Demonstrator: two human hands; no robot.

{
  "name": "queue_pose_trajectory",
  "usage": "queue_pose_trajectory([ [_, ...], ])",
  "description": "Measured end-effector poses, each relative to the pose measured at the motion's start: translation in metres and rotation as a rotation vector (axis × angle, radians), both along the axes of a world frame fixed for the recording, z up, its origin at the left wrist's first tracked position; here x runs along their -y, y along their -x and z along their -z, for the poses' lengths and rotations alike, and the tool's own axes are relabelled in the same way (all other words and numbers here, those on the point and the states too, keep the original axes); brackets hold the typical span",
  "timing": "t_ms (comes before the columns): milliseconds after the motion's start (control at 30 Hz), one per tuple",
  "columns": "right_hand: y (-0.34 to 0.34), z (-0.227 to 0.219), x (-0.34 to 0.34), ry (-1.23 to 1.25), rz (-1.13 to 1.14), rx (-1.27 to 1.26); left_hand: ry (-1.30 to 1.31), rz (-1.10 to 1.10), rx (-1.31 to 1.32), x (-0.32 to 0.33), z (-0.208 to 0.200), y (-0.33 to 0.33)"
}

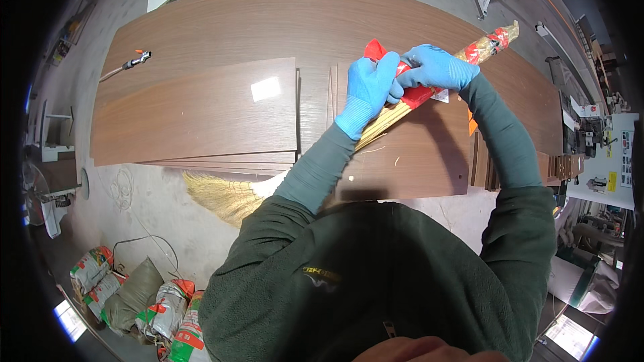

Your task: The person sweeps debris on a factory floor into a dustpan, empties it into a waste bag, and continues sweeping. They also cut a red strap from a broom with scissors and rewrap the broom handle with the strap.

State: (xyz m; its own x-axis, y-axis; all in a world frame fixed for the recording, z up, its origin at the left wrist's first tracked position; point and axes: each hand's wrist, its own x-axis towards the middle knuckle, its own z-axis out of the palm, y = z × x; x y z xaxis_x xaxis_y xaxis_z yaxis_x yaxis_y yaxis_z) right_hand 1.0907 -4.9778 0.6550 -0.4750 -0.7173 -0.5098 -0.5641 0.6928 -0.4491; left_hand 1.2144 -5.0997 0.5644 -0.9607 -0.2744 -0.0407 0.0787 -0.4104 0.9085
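Observation:
A straw broom (225, 198) runs slantwise from lower left to upper right, partly hidden under my left forearm. Its bristles fan out past the board's near edge. Bare yellow stalks (384, 124) form the handle, with red wrapping (419, 97) around part of it and shiny red and clear wrap (488, 47) at the far end. My left hand (369, 87), in a blue glove, is closed at the red wrapping, and a loose red flap (376, 49) sticks up beside it. My right hand (439, 68), also gloved in blue, is closed over the handle just above.
Brown boards (215, 110) lie stacked on a large brown panel (268, 13), with a white label (265, 89) on top. An air nozzle (137, 60) rests at the left. Filled sacks (161, 312) stand on the floor at lower left. Machinery (594, 127) is at the right.

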Motion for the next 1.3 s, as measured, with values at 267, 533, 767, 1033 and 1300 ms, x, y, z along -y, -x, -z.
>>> queue_pose_trajectory([
  [267,-0.018,-0.001,0.01,-0.147,-0.092,-0.237,0.004,-0.04,0.02,-0.002,0.007,0.002],
  [533,-0.058,0.016,-0.009,-0.019,-0.112,-0.915,-0.108,-0.086,0.071,-0.004,0.016,0.008],
  [767,-0.074,0.003,-0.015,0.093,-0.088,-0.82,0.013,-0.055,0.007,-0.004,0.018,0.007],
  [1033,-0.06,-0.015,-0.043,-0.005,-0.111,-0.848,0.847,-0.324,-0.076,-0.008,0.008,-0.001],
  [1300,-0.054,0.002,-0.095,-0.088,0.039,-0.988,0.993,-0.713,-0.242,0.022,0.026,0.009],
])
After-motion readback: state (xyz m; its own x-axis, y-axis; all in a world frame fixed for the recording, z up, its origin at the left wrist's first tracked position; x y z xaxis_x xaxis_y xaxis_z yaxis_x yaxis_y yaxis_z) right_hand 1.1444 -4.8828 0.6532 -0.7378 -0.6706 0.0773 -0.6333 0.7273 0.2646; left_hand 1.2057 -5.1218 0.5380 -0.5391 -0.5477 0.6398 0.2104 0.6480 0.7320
